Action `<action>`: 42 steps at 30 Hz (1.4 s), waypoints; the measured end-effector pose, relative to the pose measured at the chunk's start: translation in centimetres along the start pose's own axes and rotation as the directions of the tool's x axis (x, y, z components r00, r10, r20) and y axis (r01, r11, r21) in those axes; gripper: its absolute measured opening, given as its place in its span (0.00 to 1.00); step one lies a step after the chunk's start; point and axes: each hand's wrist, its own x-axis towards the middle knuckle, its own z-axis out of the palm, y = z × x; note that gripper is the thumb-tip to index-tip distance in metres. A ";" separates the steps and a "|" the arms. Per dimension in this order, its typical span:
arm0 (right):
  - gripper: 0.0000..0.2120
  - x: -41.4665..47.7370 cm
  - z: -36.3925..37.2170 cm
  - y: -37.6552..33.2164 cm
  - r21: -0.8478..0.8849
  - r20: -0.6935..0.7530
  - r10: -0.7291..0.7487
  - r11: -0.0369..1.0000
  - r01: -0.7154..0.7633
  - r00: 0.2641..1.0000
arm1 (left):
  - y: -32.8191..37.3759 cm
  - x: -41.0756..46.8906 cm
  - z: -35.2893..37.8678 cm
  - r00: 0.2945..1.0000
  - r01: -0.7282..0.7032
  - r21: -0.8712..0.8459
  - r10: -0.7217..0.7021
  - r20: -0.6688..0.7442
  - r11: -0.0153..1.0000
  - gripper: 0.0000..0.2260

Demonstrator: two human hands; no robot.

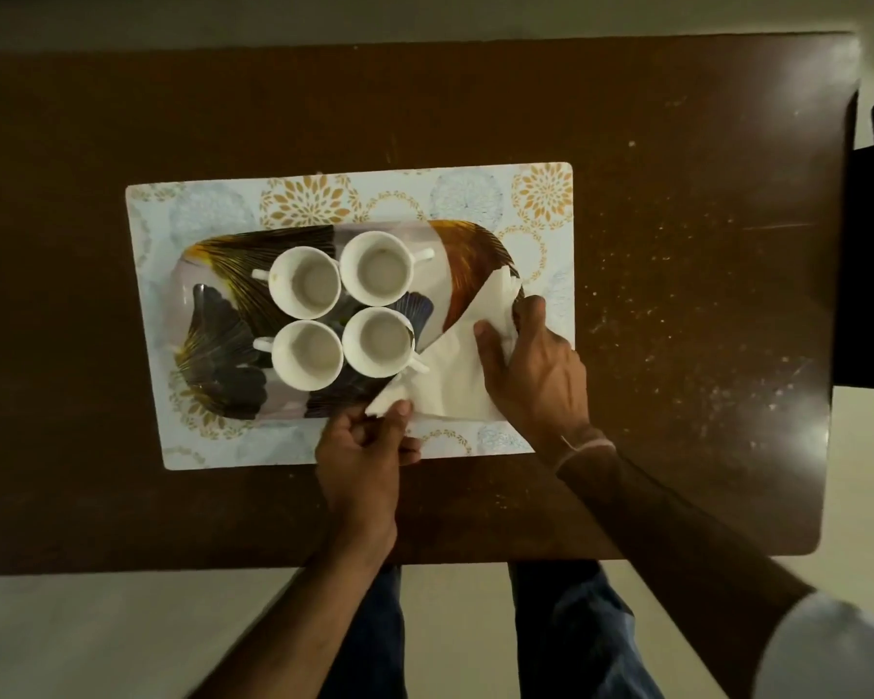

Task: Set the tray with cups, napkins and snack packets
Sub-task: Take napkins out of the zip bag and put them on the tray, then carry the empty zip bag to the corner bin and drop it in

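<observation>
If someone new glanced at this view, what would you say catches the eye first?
Four empty white cups cluster two by two on the middle of a feather-patterned tray, which sits on a floral placemat on the dark wooden table. On the tray's right end, both hands work white napkins: the left hand pinches the near corner and the right hand holds the far edge.
</observation>
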 end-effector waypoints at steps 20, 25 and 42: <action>0.29 2.2 -2.1 3.5 -0.442 0.362 -0.457 0.683 0.581 0.812 | -2.3 -2.6 0.3 0.679 -0.711 0.680 0.427 0.597 0.181 0.36; 0.28 3.0 -4.4 3.4 -0.308 0.246 -0.366 0.848 0.431 0.898 | 0.3 -3.8 3.0 0.657 -0.716 0.664 0.531 0.535 0.217 0.28; 0.13 8.9 -24.0 24.3 0.337 -0.474 0.408 0.903 -0.268 0.780 | 11.1 -8.5 36.9 0.235 -0.965 0.263 0.468 0.852 0.006 0.19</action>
